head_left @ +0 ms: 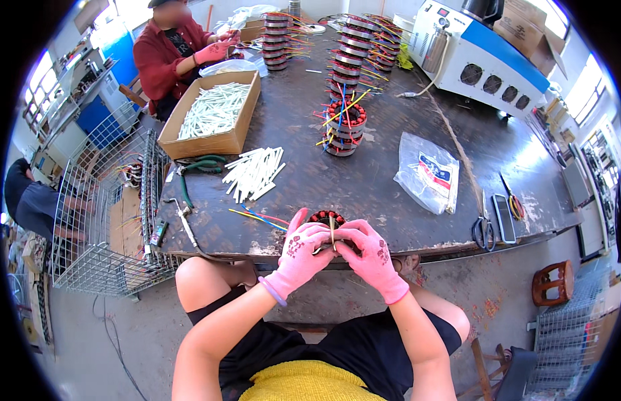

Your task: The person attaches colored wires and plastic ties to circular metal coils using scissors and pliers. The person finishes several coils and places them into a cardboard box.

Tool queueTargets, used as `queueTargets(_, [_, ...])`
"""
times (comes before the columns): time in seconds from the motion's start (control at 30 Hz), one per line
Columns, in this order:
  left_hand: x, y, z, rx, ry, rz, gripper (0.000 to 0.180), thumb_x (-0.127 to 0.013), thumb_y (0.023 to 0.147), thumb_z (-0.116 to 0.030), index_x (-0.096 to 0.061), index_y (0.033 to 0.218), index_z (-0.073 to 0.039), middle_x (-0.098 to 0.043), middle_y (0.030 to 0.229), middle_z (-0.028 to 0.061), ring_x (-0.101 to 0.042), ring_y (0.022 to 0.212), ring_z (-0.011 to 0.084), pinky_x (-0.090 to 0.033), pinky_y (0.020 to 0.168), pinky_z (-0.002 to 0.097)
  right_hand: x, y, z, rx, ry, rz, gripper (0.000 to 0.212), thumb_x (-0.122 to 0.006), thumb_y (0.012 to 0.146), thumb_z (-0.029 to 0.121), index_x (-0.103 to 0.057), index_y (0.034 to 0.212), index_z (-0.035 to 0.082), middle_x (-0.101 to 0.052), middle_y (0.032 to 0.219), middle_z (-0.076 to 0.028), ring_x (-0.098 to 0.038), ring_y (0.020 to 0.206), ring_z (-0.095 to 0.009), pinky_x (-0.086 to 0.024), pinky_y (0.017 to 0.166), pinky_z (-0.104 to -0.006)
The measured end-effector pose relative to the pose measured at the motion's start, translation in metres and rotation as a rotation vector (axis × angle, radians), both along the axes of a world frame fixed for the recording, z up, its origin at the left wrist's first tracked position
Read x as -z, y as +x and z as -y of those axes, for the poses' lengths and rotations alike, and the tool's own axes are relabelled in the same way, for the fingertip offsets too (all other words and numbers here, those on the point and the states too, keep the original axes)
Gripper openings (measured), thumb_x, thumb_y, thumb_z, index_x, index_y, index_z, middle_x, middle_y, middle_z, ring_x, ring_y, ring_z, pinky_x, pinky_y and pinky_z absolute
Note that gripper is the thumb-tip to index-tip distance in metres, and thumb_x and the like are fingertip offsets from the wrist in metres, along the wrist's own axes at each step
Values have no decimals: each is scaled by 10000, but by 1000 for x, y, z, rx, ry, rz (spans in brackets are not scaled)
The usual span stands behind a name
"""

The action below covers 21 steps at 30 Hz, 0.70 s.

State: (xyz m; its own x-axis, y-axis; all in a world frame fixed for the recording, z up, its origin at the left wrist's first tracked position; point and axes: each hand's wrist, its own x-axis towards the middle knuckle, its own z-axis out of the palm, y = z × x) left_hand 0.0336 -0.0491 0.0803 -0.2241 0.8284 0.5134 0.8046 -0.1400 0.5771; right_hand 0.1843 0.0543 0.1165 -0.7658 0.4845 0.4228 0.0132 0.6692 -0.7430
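At the near table edge, a small ring-shaped motor stator (327, 218) with red windings sits between my hands, partly hidden by my fingers. My left hand (302, 252), in a pink glove, is closed around its left side. My right hand (372, 259), gloved alike, pinches its near right side with thumb and forefinger. A thin pale strip (332, 227) stands out between the fingertips; which hand holds it I cannot tell. Blue, yellow and red lead wires (260, 216) stretch left from the stator.
Loose white tubes (256, 172) lie beyond my left hand, near a filled cardboard box (247, 130), green-handled pliers (185, 190) and a metal torch-like tool (185, 224). Stacked stators (344, 144), a plastic bag (427, 175), scissors (483, 230) and a phone (504, 217) lie farther off. A co-worker (170, 60) sits far left.
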Motion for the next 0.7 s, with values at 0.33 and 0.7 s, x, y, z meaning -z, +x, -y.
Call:
queueTargets(0.33, [3, 11, -3, -90, 55, -20, 220, -753, 692, -121, -722, 909, -123, -700, 887, 1, -655, 963, 200, -290, 1163, 519, 17, 4, -7, -17, 274, -129, 292, -775, 749, 69, -699, 1028, 108, -667, 964, -91, -660, 837, -278, -538, 711, -365])
queueTargets(0.7, [10, 17, -6, -157, 127, -53, 234, -779, 701, -155, -723, 926, -123, -665, 833, 15, -636, 881, 216, -306, 1143, 522, 7, 0, -4, 23, -249, -64, 112, -636, 868, 24, -645, 979, 35, -653, 921, -131, -658, 828, -292, -529, 725, -353])
